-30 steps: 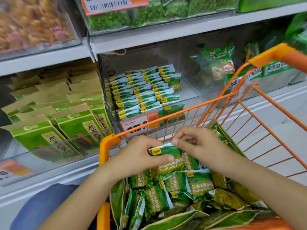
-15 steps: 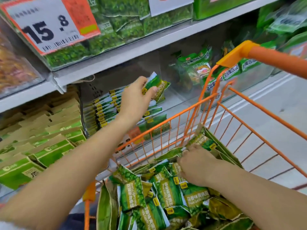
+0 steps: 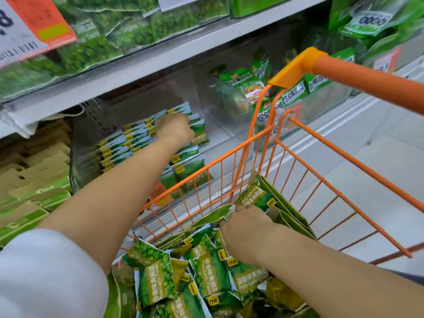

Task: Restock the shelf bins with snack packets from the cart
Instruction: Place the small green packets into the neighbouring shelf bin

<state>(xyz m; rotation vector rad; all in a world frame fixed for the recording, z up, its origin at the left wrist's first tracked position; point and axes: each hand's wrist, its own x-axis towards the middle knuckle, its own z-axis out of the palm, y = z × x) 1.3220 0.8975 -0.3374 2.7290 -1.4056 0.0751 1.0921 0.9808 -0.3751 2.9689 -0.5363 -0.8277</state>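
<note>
Basically a placing step: left hand (image 3: 173, 128) is inside the clear shelf bin (image 3: 87, 143) at about 10 o'clock from the cart, knuckles up, fingers curled down over the stacked rows of green pea packets (image 3: 128, 138). Whether a packet is pinched under the fingers can't be told, the back of the hand hides it. Right hand (image 3: 246, 228) is down in the orange cart (image 3: 252, 143) at about 5 o'clock of the view, fingers curled onto a green packet (image 3: 257, 198) standing against the cart's far wall, thumb side hidden; it looks gripped. More loose packets (image 3: 211, 269) are heaped in the cart at 6 o'clock.

To do it well, my read: set the packet flush with the row at the bin's right side, yellow tag facing same way as its neighbours, slide it in edgewise, don't press down on the stack. Rows lean forward, so a shove could tip them. Right hand should lift one packet only, by its top seam.
</note>
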